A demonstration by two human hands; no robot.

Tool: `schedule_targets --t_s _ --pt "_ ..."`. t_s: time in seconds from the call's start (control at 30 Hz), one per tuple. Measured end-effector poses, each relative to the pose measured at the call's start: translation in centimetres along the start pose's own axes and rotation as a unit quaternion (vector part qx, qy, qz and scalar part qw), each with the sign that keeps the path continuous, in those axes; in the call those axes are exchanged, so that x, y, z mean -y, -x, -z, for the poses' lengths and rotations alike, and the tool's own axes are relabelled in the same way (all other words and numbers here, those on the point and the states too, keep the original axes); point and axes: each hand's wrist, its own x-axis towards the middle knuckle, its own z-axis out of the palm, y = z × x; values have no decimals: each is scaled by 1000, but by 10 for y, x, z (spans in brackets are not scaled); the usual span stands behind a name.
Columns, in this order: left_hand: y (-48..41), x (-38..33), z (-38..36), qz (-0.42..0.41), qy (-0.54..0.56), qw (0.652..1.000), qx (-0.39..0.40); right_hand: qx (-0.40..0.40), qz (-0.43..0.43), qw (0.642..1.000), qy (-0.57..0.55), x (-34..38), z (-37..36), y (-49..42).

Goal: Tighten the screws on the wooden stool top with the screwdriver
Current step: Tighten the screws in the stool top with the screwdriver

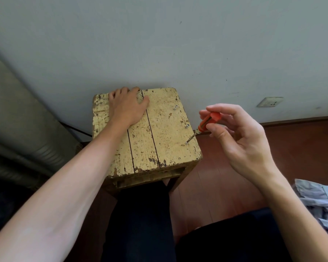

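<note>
Three screws show along the right edge of the stool top (159, 133), and none looks driven home as far as I can judge. Far screw (175, 107) stands proud and leans, untouched. Middle screw (187, 126) also sticks up, head clear of the wood. Near screw (187, 142) is the one I'm on: the screwdriver (206, 122) tip sits on its head, shaft slanting up and right to the orange handle. My right hand (240, 140) pinches that handle between thumb and fingertips, the other fingers curled loosely, palm open toward the camera; a light twirling grip, not a full fist. My left hand (128, 106) lies flat and spread on the far left part of the top, fingers hooked over the back edge, holding nothing, just bracing the stool against the wall (159, 44). How deep the near screw sits I can't tell, the tip hides it and it is small. So my read: early in the job, first screw in progress, two left after it. Whether the left edge has screws too I can't say, my arm and hand cover much of it and nothing shows there. Stool stands on the reddish floor (216, 186) between my knees, top facing up, all three planks in view.
</note>
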Motion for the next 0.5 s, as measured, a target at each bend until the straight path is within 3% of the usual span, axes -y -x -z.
schedule_targets --t_s 0.3,0.5 --pt "-1 0 1 0 -3 1000 5 -78 -12 996 43 0 -6 -2" --pt "-1 0 0 2 0 1000 6 45 33 994 92 3 13 -6"
